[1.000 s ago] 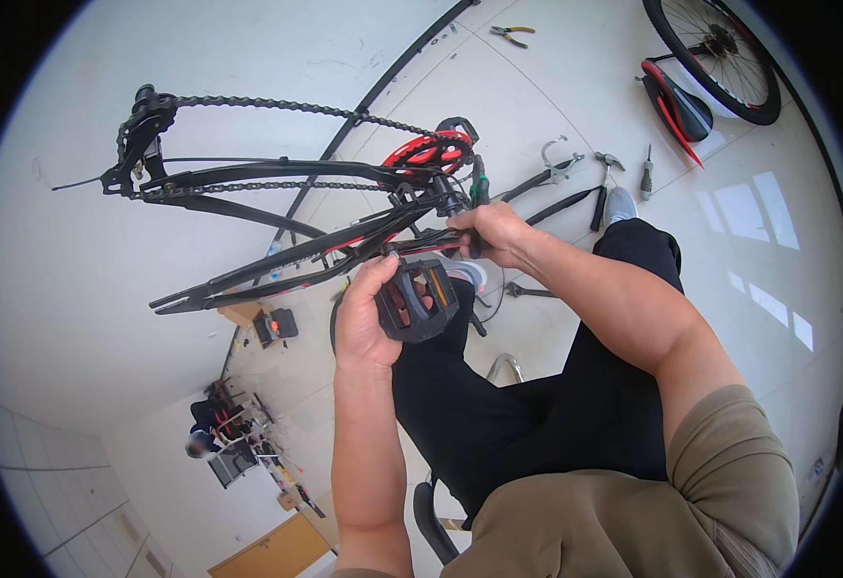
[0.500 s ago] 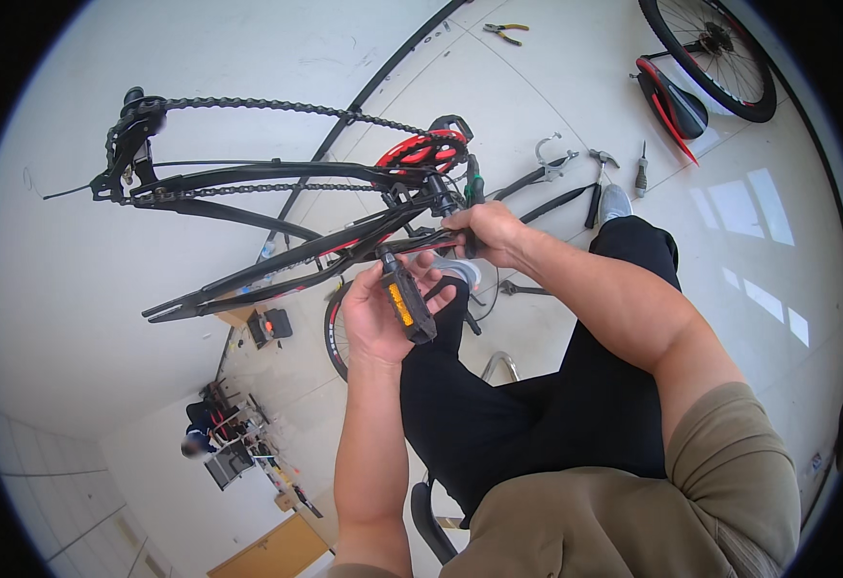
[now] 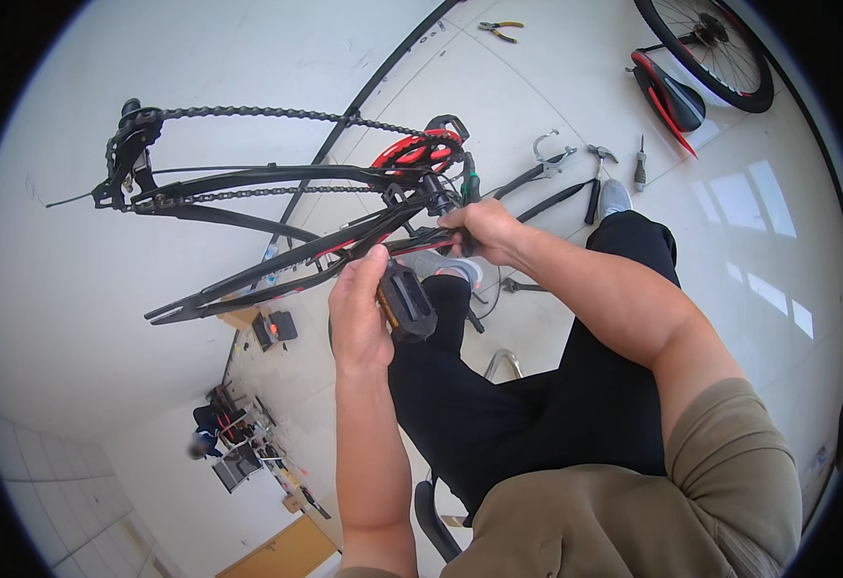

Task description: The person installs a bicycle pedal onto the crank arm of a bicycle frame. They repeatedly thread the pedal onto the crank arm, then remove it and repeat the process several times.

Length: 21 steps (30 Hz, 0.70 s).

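A black bicycle frame (image 3: 277, 179), without wheels, is tilted in front of me, with its chain (image 3: 248, 112) and red chainring (image 3: 412, 149). Beside its lower tubes, my left hand (image 3: 359, 313) is closed on a black pedal (image 3: 408, 304) with an orange reflector, thumb along its edge. Whether the pedal's axle touches the crank is hidden. My right hand (image 3: 487, 231) is closed around a black-and-green handle (image 3: 472, 185) close to the crank area; the tool's working end cannot be made out.
On the floor lie yellow-handled pliers (image 3: 500, 31), a hammer (image 3: 595, 188), a screwdriver (image 3: 640, 166), a red-and-black saddle (image 3: 670, 96) and a wheel (image 3: 711, 48). A black long-handled tool (image 3: 537, 173) lies beyond my right hand. Another person (image 3: 205, 443) is far off at lower left.
My left fingers, spread around the pedal before, have closed on its left side. The pedal has turned, so its orange reflector shows less. My right hand has hardly moved.
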Each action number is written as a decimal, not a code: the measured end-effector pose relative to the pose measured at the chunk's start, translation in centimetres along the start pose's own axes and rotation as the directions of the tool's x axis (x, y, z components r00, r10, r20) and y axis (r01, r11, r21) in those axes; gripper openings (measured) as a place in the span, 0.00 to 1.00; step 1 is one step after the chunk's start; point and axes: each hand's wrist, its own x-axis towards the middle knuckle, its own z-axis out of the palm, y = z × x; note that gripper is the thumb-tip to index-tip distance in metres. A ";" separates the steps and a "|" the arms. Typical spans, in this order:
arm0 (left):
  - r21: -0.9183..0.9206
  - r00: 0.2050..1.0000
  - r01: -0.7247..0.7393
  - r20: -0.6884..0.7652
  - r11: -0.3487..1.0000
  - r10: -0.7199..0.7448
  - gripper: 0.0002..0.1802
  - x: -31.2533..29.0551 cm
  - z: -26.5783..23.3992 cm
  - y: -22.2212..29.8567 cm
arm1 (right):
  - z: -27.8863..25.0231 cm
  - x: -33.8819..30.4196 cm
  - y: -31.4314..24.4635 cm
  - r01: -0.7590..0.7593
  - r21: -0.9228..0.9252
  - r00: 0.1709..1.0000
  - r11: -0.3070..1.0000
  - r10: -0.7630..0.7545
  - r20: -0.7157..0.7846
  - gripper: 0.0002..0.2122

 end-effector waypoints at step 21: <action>-0.274 0.973 0.180 0.189 0.945 -0.131 0.17 -0.6 -1.1 -0.7 | 0.0 -0.4 -0.2 0.015 0.016 1.000 1.000 -0.016 0.016 0.05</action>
